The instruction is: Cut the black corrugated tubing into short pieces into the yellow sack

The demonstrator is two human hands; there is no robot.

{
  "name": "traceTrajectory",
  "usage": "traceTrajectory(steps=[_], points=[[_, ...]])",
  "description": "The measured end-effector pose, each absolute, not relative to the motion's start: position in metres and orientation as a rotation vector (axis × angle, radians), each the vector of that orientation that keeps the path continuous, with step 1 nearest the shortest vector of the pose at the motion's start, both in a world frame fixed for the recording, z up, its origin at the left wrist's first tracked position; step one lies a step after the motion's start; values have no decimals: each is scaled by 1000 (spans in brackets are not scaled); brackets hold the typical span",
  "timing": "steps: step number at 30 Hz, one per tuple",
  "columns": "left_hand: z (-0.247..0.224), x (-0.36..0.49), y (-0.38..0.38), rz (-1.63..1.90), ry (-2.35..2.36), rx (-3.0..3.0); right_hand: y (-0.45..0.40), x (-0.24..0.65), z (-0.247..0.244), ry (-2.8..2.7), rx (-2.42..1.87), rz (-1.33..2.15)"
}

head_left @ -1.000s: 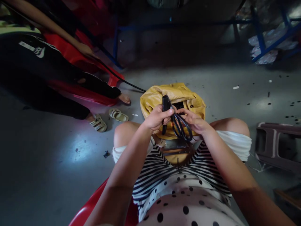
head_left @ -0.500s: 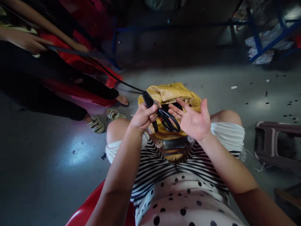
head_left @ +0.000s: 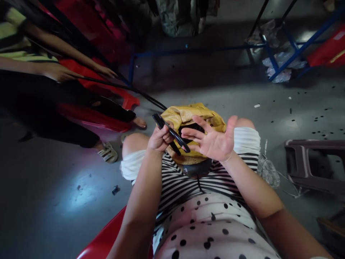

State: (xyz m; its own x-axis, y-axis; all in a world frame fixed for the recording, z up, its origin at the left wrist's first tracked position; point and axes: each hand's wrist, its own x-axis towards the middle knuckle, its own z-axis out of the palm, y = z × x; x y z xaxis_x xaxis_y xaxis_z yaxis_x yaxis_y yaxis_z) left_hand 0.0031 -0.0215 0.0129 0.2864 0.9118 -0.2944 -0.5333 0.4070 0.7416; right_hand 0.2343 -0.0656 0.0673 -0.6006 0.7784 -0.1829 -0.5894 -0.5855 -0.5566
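Note:
My left hand (head_left: 161, 137) is closed round a black ridged piece (head_left: 158, 121) that looks like a comb. From the same grip a glossy black loop (head_left: 182, 143) sticks out toward the right; whether it is a handle or bent cord I cannot tell. My right hand (head_left: 215, 139) is held palm up with fingers spread, nothing in it, close to the loop's end. Below both hands, between my knees, stands a yellow bag (head_left: 194, 109) with its mouth open and dark contents (head_left: 190, 130) inside. A black cord (head_left: 129, 87) ends near the bag's far left edge.
To the left a co-worker's hand (head_left: 58, 72) holds the cord, beside a red stool (head_left: 129, 100). A brown stool (head_left: 302, 160) stands to my right. Blue frame bars (head_left: 210, 49) cross the floor ahead, with clear plastic bags (head_left: 280, 73) by them. Small scraps lie on the floor.
The loop in my left hand has swung and now shows nearly edge-on. My right hand has shifted slightly left with fingers spread wider. The co-worker's cord hangs in a different line.

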Motion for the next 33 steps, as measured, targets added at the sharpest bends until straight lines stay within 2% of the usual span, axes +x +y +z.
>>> traceTrajectory(steps=[6, 10, 16, 21, 33], points=[[7, 2, -39, 1181, 693, 587, -71, 220, 67, -638, -301, 2136], [2, -2, -40, 1201, 720, 536, -77, 213, 80, -546, -192, 1982], [6, -2, -34, 1208, 679, 533, -95, 206, 102, -530, -106, 2001], [6, 1, -36, 1144, 695, 574, -98, 201, 109, -499, -132, 2025], [4, -1, -47, 1095, 747, 622, -93, 201, 87, -604, -444, 1999]])
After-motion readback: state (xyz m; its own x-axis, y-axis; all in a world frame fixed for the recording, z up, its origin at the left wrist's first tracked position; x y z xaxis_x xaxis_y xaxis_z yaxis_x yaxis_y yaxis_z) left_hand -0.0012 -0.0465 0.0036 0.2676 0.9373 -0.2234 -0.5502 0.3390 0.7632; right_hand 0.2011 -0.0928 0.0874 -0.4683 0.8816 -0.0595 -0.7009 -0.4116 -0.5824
